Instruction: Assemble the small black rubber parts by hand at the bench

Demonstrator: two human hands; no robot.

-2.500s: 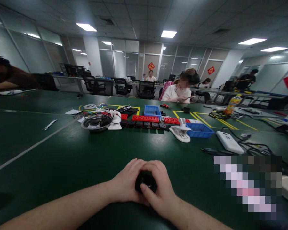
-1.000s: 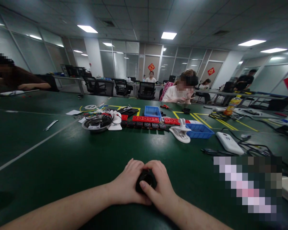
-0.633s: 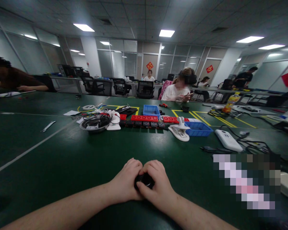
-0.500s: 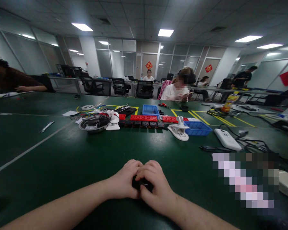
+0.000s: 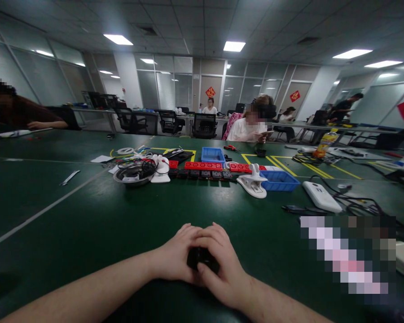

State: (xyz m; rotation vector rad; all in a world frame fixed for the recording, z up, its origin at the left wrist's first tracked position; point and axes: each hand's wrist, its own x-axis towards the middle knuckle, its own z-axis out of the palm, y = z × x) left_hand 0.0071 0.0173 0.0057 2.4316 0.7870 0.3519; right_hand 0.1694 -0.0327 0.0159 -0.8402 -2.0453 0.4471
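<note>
Both of my hands meet near the front middle of the green table (image 5: 148, 211). Between them is a small, dark, glossy object (image 5: 202, 260) with a rounded edge; most of it is covered, so its kind cannot be made out. My left hand (image 5: 177, 255) wraps its left side, and the fingertips lie partly under the other hand. From the right, my right hand (image 5: 222, 264) curls its fingers over the top, with the thumb along the near side.
Farther back stand a metal bowl (image 5: 134, 175) of cables, a power-strip row (image 5: 204, 172), a white clip stand (image 5: 254, 181) and a blue bin (image 5: 279, 181). At left lies a wrench (image 5: 69, 177). A white box (image 5: 321, 196) and cables lie right. Co-workers sit around.
The right hand's fingers have lifted and shifted slightly, so more of the black object shows between the hands. The view has shifted a little.
</note>
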